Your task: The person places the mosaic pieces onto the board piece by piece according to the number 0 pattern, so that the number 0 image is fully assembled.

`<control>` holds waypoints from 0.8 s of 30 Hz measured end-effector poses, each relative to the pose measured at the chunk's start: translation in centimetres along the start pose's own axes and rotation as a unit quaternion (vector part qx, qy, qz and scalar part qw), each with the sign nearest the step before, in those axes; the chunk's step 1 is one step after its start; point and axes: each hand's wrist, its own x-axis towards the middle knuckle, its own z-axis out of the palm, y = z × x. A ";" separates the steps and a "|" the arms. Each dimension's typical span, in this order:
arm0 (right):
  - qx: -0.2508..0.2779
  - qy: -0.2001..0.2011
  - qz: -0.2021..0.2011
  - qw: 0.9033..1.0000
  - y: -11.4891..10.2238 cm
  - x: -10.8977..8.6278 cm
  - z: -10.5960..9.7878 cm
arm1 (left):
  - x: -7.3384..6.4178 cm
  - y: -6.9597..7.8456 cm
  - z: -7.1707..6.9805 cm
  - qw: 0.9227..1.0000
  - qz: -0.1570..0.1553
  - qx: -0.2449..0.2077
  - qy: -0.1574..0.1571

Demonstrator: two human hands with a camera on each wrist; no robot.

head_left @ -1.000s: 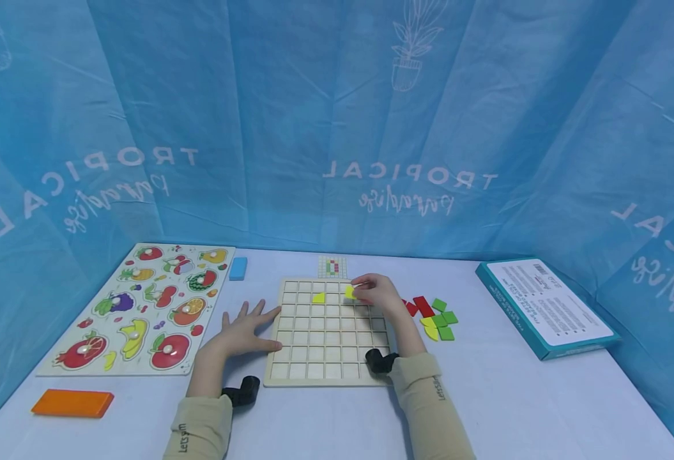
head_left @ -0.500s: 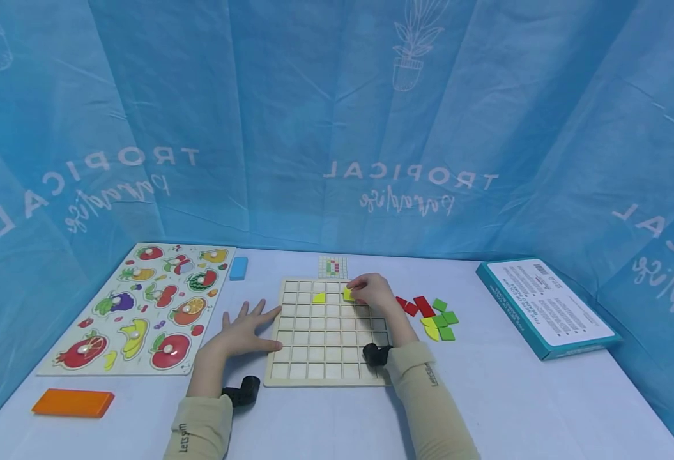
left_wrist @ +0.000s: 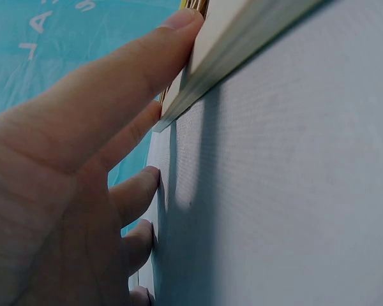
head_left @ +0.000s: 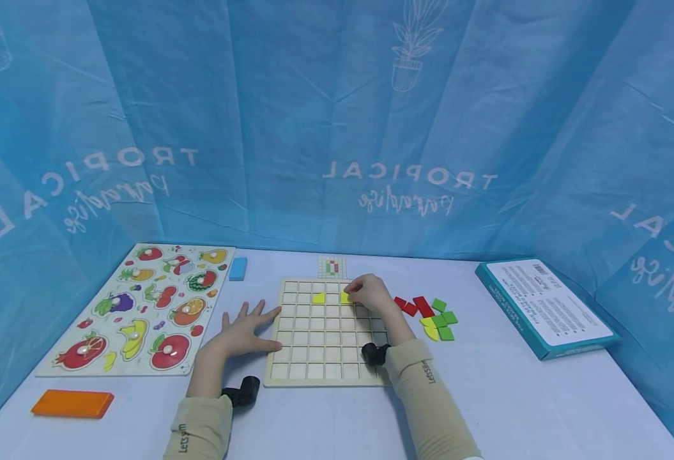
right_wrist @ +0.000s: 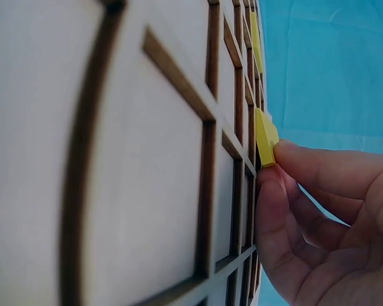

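A wooden grid board (head_left: 325, 338) lies in the middle of the table. My left hand (head_left: 241, 335) is spread at its left side; in the left wrist view the thumb (left_wrist: 172, 29) touches the board's edge, the other fingers extended. My right hand (head_left: 371, 294) is over the board's far right part and pinches a yellow tile (right_wrist: 266, 139) between thumb and fingers. In the right wrist view the tile stands tilted at the grid's ribs. Another yellow tile (head_left: 319, 298), with one rounded corner, sits in a square to its left in the same row.
Several red (head_left: 423, 306), green (head_left: 447, 333) and yellow tiles (head_left: 430, 328) lie right of the board. A pattern card (head_left: 333, 267) is behind it. A fruit puzzle (head_left: 115, 319), a blue block (head_left: 237, 269) and an orange block (head_left: 73, 404) are left. A teal box (head_left: 549, 306) lies right.
My right hand has shifted slightly left with the yellow tile over the board. The left hand keeps its place at the board's edge.
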 end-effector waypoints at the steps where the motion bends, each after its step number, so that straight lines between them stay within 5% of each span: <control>1: -0.002 0.000 0.000 1.000 0.0 0.0 0.0 | 0.0 0.0 0.0 1.000 0.000 -0.001 0.000; 24: -0.009 -0.008 -0.002 1.000 -0.2 -0.1 -0.1 | 0.1 -0.2 0.2 1.000 -0.001 0.001 0.003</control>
